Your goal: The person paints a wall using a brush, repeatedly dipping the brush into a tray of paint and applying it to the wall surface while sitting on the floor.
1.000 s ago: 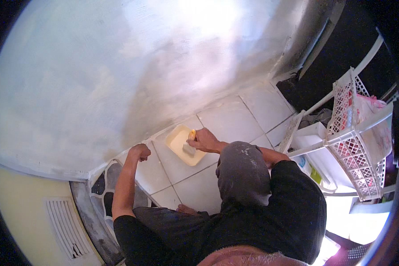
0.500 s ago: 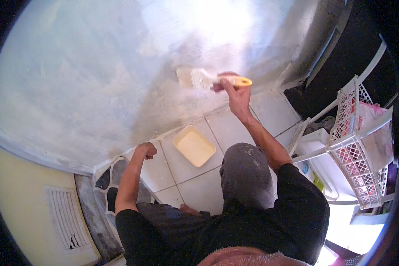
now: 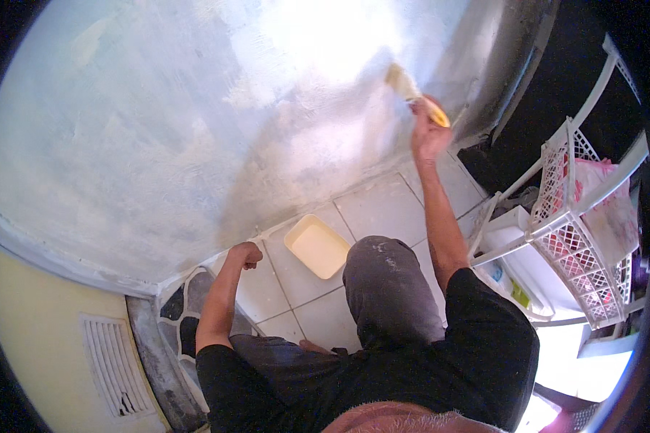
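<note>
My right hand [image 3: 430, 133] is wrapped round the yellow handle of a wide paintbrush [image 3: 403, 81]. Its pale bristles point up and to the left, at or very near the wall [image 3: 195, 108], which bears patchy white and light blue paint. My left hand [image 3: 246, 255] is curled into a loose fist near the wall's foot, and I see nothing in it. Between my hands, a cream rectangular tray [image 3: 318, 247] rests on the floor tiles, with pale content or a pale bottom that I cannot tell apart.
White plastic shelving with lattice baskets [image 3: 578, 267] stands close on my right, holding bags and other items. To the left are a yellow wall with a white vent grille [image 3: 115, 364] and a stone-patterned floor patch [image 3: 188, 317]. My bent knee [image 3: 390, 289] rises beside the tray.
My right hand has carried the paintbrush to the right and up along the wall, and the brush has turned from level to slanting. My left hand stays curled in nearly the same place.
</note>
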